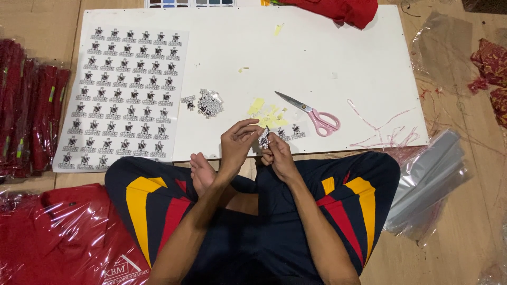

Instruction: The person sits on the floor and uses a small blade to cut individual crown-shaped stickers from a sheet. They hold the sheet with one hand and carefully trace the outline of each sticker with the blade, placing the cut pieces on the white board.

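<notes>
My left hand [237,140] and my right hand [277,154] meet over the near edge of a white board [317,58], both pinching one small cut-out sticker [264,138] between fingertips. A sheet of many black-and-white stickers [127,95] lies on the board's left part. A small pile of cut stickers [208,103] sits in the middle, and two more cut stickers [291,132] lie just beyond my right hand. Yellow backing scraps [266,113] lie beside them. Pink-handled scissors [311,113] rest shut to the right of the scraps.
I sit cross-legged in striped trousers on a wooden floor. Bagged red garments [63,232] lie at my left, more red stacks [26,116] further left. Clear plastic bags [428,179] lie at my right. A red cloth [343,10] hangs over the board's far edge.
</notes>
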